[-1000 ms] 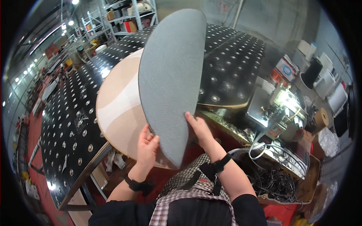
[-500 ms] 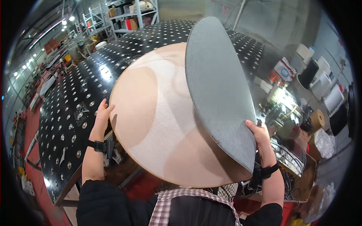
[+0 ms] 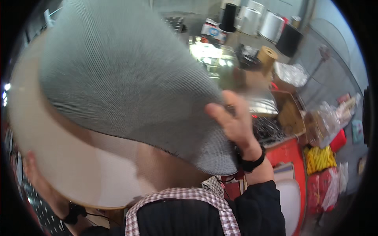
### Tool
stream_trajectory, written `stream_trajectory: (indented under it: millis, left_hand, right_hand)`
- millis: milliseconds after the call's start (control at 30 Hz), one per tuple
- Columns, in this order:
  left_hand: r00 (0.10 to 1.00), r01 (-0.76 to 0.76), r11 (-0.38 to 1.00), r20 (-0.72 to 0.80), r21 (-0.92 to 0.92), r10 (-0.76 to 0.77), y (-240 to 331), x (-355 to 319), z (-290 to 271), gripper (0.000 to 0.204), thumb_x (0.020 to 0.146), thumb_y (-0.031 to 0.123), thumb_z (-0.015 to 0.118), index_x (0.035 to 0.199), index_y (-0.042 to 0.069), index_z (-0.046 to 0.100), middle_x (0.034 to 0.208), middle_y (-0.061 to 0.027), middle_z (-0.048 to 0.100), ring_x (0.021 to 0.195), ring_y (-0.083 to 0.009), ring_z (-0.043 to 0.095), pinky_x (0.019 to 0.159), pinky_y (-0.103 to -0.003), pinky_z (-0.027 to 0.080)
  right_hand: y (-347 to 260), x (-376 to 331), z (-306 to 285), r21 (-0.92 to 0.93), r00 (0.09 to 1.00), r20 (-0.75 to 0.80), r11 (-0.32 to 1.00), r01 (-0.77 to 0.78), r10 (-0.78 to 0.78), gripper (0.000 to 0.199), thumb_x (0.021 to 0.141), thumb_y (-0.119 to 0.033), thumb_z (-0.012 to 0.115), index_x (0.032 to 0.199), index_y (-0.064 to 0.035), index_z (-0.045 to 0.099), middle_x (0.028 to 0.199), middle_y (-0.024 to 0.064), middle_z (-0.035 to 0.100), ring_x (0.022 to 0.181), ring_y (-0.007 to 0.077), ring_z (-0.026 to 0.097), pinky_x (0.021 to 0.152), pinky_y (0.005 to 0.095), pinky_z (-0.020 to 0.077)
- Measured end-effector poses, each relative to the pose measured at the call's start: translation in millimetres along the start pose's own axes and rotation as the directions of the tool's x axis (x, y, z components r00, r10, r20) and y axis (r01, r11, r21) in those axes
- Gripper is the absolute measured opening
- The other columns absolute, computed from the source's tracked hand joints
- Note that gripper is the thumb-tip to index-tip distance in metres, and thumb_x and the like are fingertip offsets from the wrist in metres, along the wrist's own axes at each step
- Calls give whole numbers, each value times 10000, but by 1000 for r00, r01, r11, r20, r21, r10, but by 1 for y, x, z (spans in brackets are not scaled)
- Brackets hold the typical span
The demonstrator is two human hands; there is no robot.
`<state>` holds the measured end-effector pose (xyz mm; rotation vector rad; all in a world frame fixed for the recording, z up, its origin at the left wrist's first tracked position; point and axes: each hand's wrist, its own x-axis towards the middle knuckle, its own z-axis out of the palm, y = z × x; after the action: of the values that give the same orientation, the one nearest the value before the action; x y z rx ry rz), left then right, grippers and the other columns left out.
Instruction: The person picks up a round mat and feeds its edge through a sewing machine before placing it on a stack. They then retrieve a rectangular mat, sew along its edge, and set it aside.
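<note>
A large round mat [image 3: 102, 173], pale beige with darker pinkish areas, has its right part folded over. That flap shows its ribbed grey underside [image 3: 130, 78] and covers much of the face. At the folded right edge, my right hand [image 3: 238, 124] grips the mat with its thumb on the grey side; some fingers are hidden behind it. A small dark thing shows by those fingers, too small to make out. On the lower left rim, my left hand [image 3: 37, 175] holds the mat, its fingers blurred. Both wrists wear black bands.
Black and white yarn cones [image 3: 249, 20] stand at the back right, with a brown roll [image 3: 267, 57] nearer. A cardboard box [image 3: 289, 114] of dark cords is on the right. Yellow and red packages [image 3: 319, 159] lie beyond. The black studded table [image 3: 43, 204] shows at the lower left.
My view has swung to the right. The mat has come off the middle of the studded table toward me, its grey flap nearer and larger. Both hands have stayed at its edges.
</note>
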<state>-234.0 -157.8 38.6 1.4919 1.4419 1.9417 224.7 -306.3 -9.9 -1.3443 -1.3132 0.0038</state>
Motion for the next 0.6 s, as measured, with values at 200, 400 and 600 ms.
stream_trajectory:
  millis: [200,400,600]
  left_hand:
    - [913,-248,943,274,-221,304,23,4,93,483,999,330,495,1346,-5,492,1316,-142,532,1088,-172,560,953,-304,437]
    - [473,-77,887,767,-455,434,50,-57,197,504,1034,337,408,1424,20,443,1402,-139,499,1113,-154,569,972,-286,430]
    - [-14,286,860,896,-422,444,52,-121,210,541,1010,270,476,1465,4,354,1246,-144,607,1014,-95,606,910,-224,470]
  right_hand:
    - [-54,-88,-183,-343,601,-799,839,-423,-23,230,916,-286,670,897,-64,613,804,-36,523,744,102,476,698,261,405]
    - [-132,-279,-290,179,316,-919,964,-195,235,611,964,-451,549,1300,57,491,1214,122,588,1048,236,589,924,352,464]
    - [-142,-533,-288,165,-92,-986,816,-554,137,629,972,-445,529,1346,56,462,1333,140,532,1176,247,527,1017,367,406]
